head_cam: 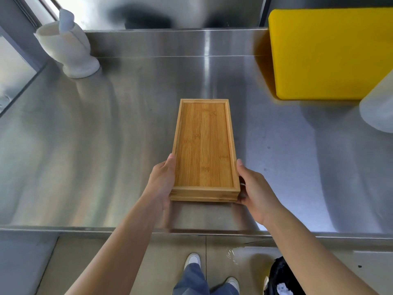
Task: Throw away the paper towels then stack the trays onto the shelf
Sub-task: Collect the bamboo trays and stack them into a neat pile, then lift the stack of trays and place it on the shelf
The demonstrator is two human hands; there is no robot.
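A stack of two bamboo trays (pixel 203 145) sits lengthwise over the middle of the steel counter (pixel 85 156), the upper tray bare inside. My left hand (pixel 162 182) grips the stack's near left side, thumb on the rim. On the near right corner my right hand (pixel 254 192) holds the stack the same way. No paper towel lies on the counter. Low at the right, a black bin bag (pixel 282 277) on the floor has white paper in it.
A yellow cutting board (pixel 331 54) lies at the back right. A white ceramic holder (pixel 70 50) stands at the back left. A translucent container (pixel 378 107) is at the right edge. The counter's front edge runs below my hands, with my shoes on the floor.
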